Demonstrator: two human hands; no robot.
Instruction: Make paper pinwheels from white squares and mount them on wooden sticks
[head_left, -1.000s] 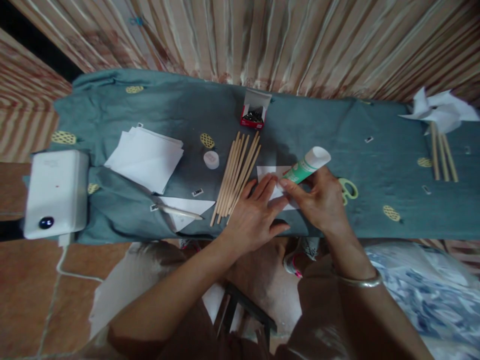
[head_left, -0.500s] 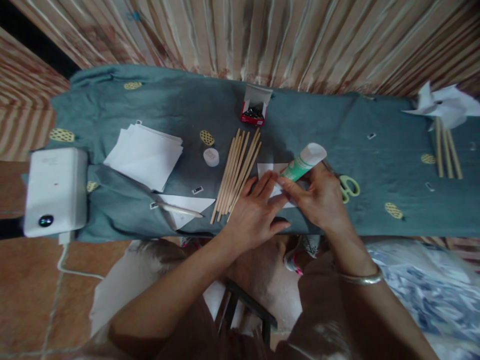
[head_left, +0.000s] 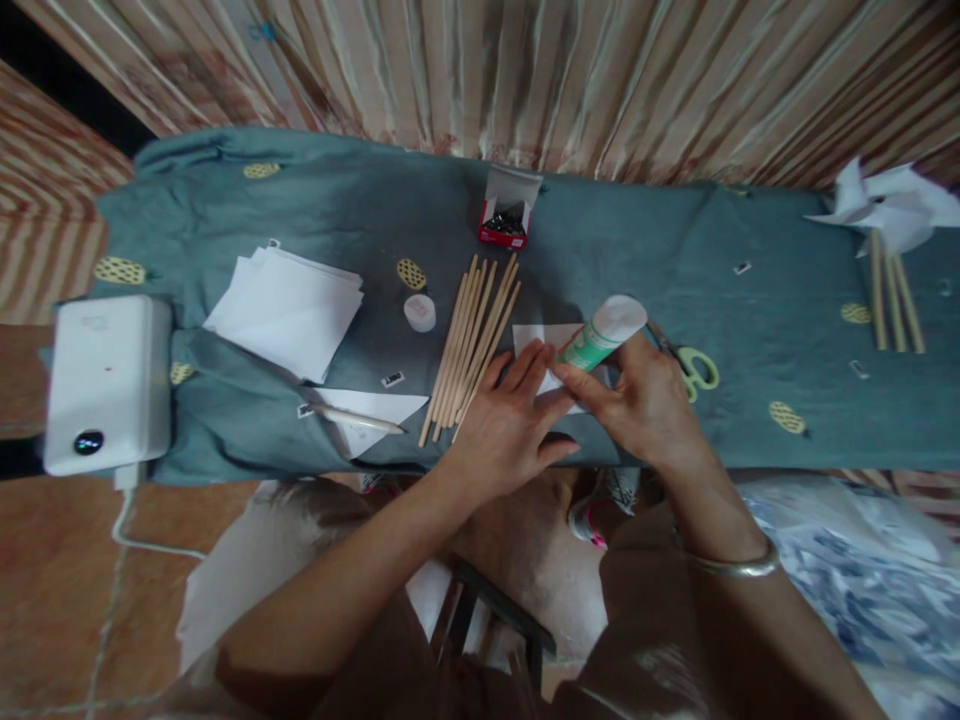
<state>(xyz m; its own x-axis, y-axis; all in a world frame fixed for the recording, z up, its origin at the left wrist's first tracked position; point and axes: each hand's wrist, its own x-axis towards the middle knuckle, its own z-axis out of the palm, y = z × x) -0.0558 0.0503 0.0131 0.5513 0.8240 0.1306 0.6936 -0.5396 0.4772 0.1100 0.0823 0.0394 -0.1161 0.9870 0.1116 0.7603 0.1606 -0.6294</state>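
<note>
Glue stick (head_left: 600, 335), green and white, is leaning over the paper sheet (head_left: 546, 332) on the worktop (head_left: 720, 270), the right hand (head_left: 649, 400) clasping its lower end, the left hand (head_left: 510, 425) lying outspread, pressing the sheet, firm pinning and light, even rubbing probably serving best.

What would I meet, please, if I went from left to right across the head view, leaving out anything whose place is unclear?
White device → stack of white paper → small round white piece → small red box → green-and-white glue stick → green-handled scissors → white paper pinwheel.
</note>
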